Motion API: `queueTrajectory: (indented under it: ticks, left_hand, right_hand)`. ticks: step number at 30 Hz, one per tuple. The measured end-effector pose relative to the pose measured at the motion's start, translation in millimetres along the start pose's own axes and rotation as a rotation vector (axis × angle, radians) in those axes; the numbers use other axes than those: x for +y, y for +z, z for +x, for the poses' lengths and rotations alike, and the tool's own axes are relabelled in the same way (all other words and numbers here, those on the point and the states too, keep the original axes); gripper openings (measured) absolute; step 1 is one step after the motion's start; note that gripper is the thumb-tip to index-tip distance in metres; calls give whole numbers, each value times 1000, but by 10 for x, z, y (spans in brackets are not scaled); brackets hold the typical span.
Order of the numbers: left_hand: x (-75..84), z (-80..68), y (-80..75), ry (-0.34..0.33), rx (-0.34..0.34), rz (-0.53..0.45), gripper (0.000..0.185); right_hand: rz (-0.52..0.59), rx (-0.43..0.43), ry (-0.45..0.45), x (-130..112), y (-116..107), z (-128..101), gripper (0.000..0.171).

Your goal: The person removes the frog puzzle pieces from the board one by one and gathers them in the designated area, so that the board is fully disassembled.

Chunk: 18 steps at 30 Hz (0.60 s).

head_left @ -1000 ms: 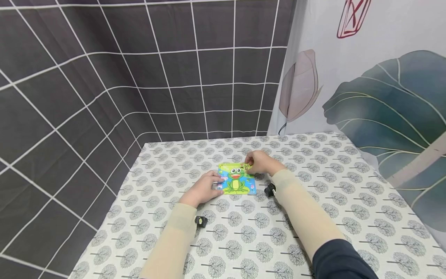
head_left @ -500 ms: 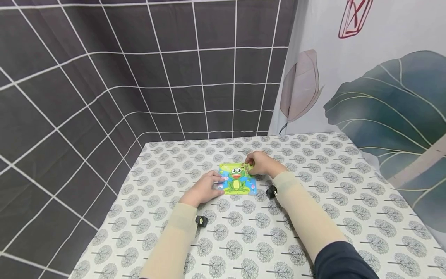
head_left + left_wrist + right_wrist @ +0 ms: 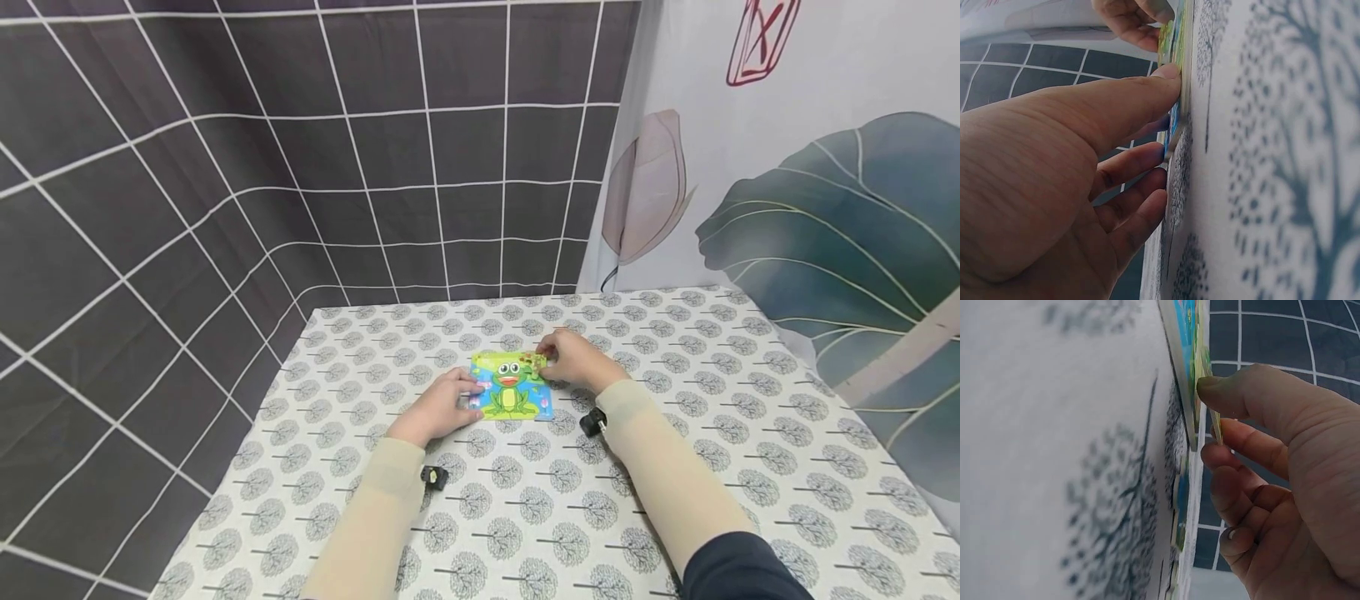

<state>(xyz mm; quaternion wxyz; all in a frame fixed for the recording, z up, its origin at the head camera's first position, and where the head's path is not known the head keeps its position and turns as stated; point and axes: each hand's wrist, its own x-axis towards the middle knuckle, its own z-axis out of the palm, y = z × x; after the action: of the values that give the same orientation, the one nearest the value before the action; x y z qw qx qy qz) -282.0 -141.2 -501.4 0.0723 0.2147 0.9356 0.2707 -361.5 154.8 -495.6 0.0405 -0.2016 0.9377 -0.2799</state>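
One tree-print surface (image 3: 558, 533) carries one frog puzzle (image 3: 508, 402), lying toward its 12 o'clock edge. At the puzzle's 9 o'clock the left hand (image 3: 437, 405) touches it, fingers loosely extended; at 2 o'clock the right hand (image 3: 579, 360) pinches one piece (image 3: 1216, 424) between thumb and forefinger. Two cameras (image 3: 434, 477) sit, one per wrist

Green frog puzzle (image 3: 510, 388), blue-yellow, perhaps pink-flowered

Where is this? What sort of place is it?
Probably an indoor corner set up for tabletop activities. Dark gridded fabric and a leaf-print sheet hang beyond a tree-print tablecloth, where a frog picture lies. I can't tell which building.
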Motion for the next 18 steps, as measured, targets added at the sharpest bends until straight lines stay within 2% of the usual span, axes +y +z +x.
queueTrajectory:
  ticks: [11,18]
  left_hand:
    - [11,-5,-7,5,1,-12,54]
    - [-1,-1,3,-7,0,-10,55]
  right_hand:
    - [72,60,-7,31,-27,-171,40]
    - [115,59,22,112,-113,-243,45]
